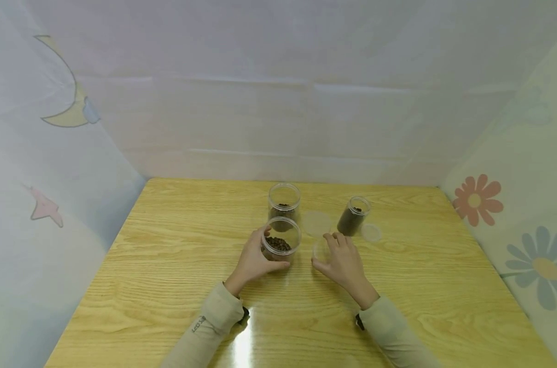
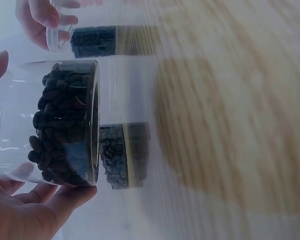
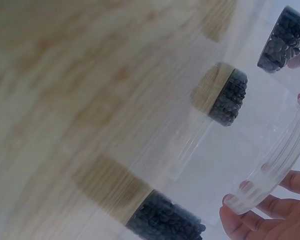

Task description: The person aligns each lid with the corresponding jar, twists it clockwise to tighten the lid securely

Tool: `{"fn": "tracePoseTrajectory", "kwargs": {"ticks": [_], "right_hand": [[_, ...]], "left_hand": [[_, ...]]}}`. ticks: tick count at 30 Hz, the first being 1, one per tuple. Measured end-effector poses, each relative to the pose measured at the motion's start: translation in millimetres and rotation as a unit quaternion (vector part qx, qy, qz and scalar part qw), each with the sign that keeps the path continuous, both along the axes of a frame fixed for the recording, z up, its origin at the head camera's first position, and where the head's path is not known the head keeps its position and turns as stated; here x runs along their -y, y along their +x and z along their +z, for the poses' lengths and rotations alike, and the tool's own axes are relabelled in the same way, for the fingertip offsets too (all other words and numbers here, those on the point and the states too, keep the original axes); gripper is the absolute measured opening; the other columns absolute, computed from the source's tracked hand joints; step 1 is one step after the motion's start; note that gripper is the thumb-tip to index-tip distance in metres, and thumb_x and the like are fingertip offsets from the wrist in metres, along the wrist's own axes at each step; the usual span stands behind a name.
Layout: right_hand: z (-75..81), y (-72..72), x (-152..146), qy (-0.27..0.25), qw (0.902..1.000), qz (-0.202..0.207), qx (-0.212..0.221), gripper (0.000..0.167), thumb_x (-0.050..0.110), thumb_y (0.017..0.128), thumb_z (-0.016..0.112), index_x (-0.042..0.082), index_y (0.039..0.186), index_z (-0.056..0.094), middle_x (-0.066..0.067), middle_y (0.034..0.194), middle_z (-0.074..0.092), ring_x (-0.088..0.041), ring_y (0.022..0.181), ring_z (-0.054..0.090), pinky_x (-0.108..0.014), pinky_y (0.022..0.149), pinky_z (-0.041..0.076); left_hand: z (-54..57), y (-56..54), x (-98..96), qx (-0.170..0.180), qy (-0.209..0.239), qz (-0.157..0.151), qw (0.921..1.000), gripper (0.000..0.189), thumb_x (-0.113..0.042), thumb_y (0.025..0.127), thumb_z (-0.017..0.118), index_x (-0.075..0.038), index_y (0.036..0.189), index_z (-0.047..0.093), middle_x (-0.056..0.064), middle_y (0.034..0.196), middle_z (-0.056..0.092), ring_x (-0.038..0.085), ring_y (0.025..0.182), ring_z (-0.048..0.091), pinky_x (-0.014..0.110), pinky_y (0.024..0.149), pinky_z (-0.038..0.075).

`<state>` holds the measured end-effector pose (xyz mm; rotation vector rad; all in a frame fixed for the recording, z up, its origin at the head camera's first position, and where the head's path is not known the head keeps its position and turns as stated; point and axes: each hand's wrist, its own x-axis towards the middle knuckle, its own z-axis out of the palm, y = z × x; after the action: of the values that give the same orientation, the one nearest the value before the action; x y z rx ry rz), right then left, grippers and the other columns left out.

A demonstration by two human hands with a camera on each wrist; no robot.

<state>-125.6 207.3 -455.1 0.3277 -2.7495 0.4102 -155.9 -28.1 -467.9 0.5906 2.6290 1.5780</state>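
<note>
My left hand (image 1: 255,259) grips a wide clear jar (image 2: 67,125), thumb on one side and fingers round the other. Dark beans, like coffee beans, fill its lower part, and its top is uncovered. In the left wrist view a gap shows between the jar's base and its reflection, so it is off the tabletop. To its right, my right hand (image 1: 344,259) holds a clear round lid (image 3: 270,165) by the rim, tilted on edge. Behind the held jar stands a similar open jar (image 1: 284,200) with beans. A narrower open jar (image 1: 350,221), fuller of dark beans, stands beyond my right hand.
A large clear lid (image 1: 317,223) lies flat between the two standing jars. A smaller lid (image 1: 372,232) lies right of the narrow jar. The glossy wooden table (image 1: 177,245) meets a pale cloth backdrop (image 1: 278,128) behind and at both sides.
</note>
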Motion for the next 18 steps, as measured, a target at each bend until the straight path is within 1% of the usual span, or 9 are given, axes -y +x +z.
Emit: {"fn": "tracePoseTrajectory", "kwargs": {"ticks": [9,13,18], "right_hand": [[-1.7,2.2,-2.3,-0.006,0.9998,-0.006,0.017,0.062,0.037,0.067,0.071,-0.003,0.112,0.057,-0.024,0.107,0.054,-0.041,0.095,0.051,-0.050,0.078,0.045],[-2.3,2.6,-4.2,-0.007,0.9998,-0.006,0.019,0.063,0.038,0.068,0.071,-0.003,0.113,0.056,-0.024,0.108,0.054,-0.042,0.096,0.051,-0.050,0.078,0.045],[-2.6,3.8,-6.4,-0.011,0.9997,-0.005,0.023,0.063,0.038,0.068,0.072,-0.003,0.114,0.056,-0.025,0.108,0.054,-0.042,0.096,0.051,-0.050,0.078,0.045]], "left_hand": [[0.0,-0.7,-1.7,0.007,-0.009,-0.015,0.9998,0.095,-0.036,0.061,0.084,-0.002,0.135,0.035,0.021,0.125,0.045,0.032,0.107,0.048,0.045,0.086,0.043],[1.5,-0.9,-3.7,0.010,-0.011,-0.019,0.9997,0.092,-0.032,0.060,0.085,-0.002,0.133,0.037,0.021,0.124,0.045,0.031,0.108,0.047,0.046,0.088,0.042],[2.4,-1.8,-5.8,0.003,-0.020,-0.021,0.9996,0.092,-0.026,0.059,0.086,-0.004,0.134,0.037,0.020,0.125,0.046,0.032,0.112,0.045,0.050,0.092,0.038]]}}
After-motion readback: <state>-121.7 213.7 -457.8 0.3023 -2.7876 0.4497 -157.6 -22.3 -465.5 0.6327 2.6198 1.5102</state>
